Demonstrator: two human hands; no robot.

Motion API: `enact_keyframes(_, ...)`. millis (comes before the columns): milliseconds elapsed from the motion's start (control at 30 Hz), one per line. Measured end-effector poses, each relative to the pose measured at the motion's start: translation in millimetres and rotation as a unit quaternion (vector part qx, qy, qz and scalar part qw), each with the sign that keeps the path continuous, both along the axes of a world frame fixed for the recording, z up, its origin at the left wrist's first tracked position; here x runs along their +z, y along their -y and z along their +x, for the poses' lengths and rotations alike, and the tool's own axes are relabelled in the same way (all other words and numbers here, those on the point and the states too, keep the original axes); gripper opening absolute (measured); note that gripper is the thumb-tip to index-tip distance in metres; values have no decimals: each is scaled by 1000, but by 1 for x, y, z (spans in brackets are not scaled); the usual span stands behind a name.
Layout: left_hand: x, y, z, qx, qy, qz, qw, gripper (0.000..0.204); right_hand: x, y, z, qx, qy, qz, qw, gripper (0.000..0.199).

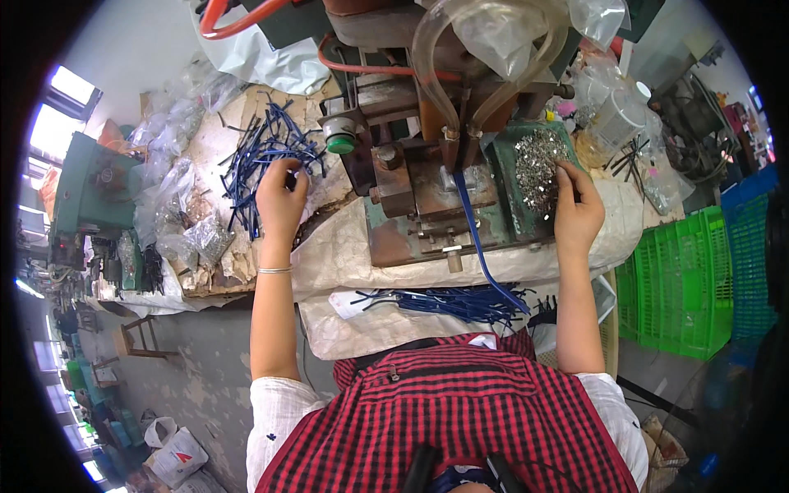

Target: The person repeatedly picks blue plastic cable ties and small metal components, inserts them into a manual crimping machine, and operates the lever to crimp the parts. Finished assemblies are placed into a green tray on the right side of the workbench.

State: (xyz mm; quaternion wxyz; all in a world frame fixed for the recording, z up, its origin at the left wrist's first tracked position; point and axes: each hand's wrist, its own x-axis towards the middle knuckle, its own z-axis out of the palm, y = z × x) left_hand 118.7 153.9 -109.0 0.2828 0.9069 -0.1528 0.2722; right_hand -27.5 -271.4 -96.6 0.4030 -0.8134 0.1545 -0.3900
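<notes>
My left hand (281, 201) is over a loose heap of dark blue strips (255, 164) on the worktop, its fingers curled toward the thumb; whatever is between them is hidden. At the edge of a pile of small shiny metal pieces (538, 168), my right hand (580, 214) has thumb and fingers pinched together, and anything in that pinch is too small to name. Between the hands stands a bench press machine (431, 197). One blue strip (475, 234) runs from its working point down toward my lap, where a bundle of similar strips (452, 304) lies on pale cloth.
Plastic bags (177, 205) clutter the worktop's left side. Clear hoses (436, 74) loop in front of the press head. A green button (339, 140) sits on its left. Green crates (674, 279) stand at the right, and a wooden stool (144, 341) is at the lower left.
</notes>
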Motion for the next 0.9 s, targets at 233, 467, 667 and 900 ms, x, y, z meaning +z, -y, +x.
enact_keyframes(233, 11, 34, -6, -31, -97, -300, 949, 22, 70, -70, 16, 235, 23, 149, 960, 14)
enact_keyframes(467, 104, 93, -76, -226, 84, -468, 850, 6, 74, -113, 22, 255, 101, 297, 915, 40)
enact_keyframes(667, 149, 115, -74, -325, 142, -363, 862, 11, 101, -125, 6, 303, 33, 443, 843, 46)
enact_keyframes(900, 131, 121, -107, -362, 213, -111, 900, 26, 60, -36, -8, 14, -93, -238, 967, 35)
